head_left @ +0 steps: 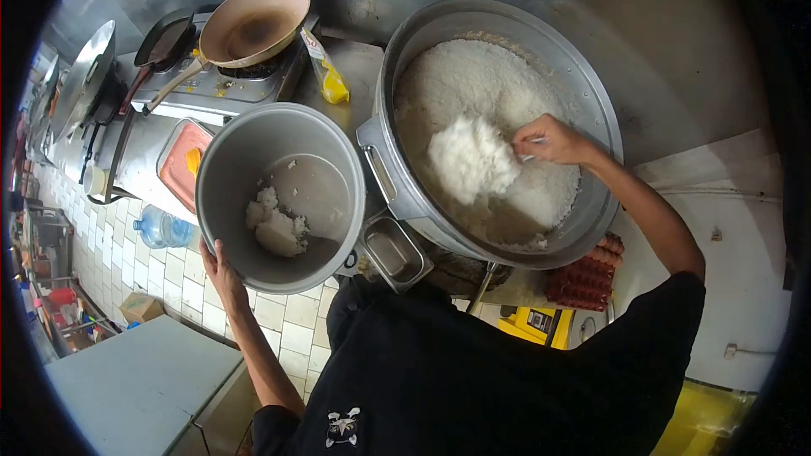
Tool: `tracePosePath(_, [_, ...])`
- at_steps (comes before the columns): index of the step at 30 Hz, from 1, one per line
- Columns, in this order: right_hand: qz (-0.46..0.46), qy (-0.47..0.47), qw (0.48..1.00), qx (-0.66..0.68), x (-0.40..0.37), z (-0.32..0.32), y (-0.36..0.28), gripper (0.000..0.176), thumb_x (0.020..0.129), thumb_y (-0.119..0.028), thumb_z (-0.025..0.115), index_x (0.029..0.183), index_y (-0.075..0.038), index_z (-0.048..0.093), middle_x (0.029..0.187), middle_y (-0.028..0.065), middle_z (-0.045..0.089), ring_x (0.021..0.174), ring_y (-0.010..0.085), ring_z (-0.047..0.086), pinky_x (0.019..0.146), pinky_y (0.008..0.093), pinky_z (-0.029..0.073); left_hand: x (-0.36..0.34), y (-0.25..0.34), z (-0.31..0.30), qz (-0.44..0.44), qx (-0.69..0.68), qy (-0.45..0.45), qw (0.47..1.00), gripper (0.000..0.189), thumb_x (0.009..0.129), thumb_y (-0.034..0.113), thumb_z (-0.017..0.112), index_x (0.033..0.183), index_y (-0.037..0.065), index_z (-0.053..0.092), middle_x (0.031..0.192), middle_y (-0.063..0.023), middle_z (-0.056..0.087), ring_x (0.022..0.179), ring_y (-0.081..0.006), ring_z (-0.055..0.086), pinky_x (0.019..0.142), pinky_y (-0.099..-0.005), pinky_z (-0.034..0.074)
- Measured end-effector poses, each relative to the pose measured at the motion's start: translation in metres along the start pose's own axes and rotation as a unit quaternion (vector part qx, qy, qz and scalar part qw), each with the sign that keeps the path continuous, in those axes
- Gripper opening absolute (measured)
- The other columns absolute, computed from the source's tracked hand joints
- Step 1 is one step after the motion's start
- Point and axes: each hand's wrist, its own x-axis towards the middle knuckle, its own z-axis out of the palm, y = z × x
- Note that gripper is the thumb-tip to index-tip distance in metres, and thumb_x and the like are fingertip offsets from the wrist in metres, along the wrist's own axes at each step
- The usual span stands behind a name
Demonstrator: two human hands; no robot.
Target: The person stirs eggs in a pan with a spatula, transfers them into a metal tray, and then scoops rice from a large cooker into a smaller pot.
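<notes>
One pot [253, 152] left, rice scoop [486, 160] right

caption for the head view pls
Right hand works a scoop through rice in the large pot; left hand holds a smaller pot beside it

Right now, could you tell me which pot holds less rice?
The smaller pot held by the left hand: just a few clumps, while the large pot is heaped.

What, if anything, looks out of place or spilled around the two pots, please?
Nothing looks spilled. The small pot is tilted, held at its rim by the left hand. The right hand holds a scoop of rice over the big pot. A water bottle lies on its side on the tiles.
</notes>
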Motion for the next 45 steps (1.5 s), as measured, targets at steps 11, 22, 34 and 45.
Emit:
tracePosePath(11, [-0.099,0.134,0.972,-0.167,0.04,-0.018,-0.184,0.02,0.093,-0.019,0.062,0.09,0.0,0.068,0.071,0.008,0.064,0.061,0.014,0.056,0.061,0.0314,0.046,-0.002,-0.004,-0.009,0.037,-0.045,-0.013,0.998,0.046,0.103,0.023,0.049,0.141,-0.002,0.038,0.125,-0.0145,0.056,0.109,-0.0196,0.055,0.094,-0.0317,0.043])
tracePosePath(22, [-0.268,0.148,0.806,-0.506,0.155,0.147,-0.25,0.011,0.075,-0.009,0.062,0.081,-0.001,0.066,0.074,0.0151,0.065,0.067,0.0259,0.066,0.056,0.0368,0.05,0.003,-0.009,-0.012,0.029,-0.07,-0.012,0.997,0.051,0.102,0.025,0.052,0.142,-0.003,0.037,0.129,-0.014,0.054,0.114,-0.0198,0.054,0.098,-0.0312,0.041])
tracePosePath(34, [0.188,0.153,0.819,-0.52,-0.067,-0.041,-0.21,0.016,0.089,-0.011,0.062,0.101,-0.004,0.069,0.083,0.0182,0.067,0.084,0.0346,0.064,0.076,0.0458,0.047,-0.004,0.002,-0.006,0.027,-0.071,-0.018,0.997,0.045,0.102,0.022,0.051,0.14,0.001,0.04,0.124,-0.0147,0.058,0.107,-0.0207,0.058,0.093,-0.0329,0.046])
tracePosePath(45, [0.131,-0.019,0.916,-0.379,-0.044,-0.036,-0.032,0.019,0.091,-0.024,0.06,0.091,-0.008,0.07,0.076,0.016,0.066,0.074,0.0377,0.063,0.068,0.0451,0.046,0.001,-0.01,-0.012,-0.005,-0.056,0.017,0.998,0.059,0.101,0.027,0.054,0.148,0.0,0.032,0.137,-0.0185,0.05,0.119,-0.0256,0.054,0.1,-0.0366,0.044])
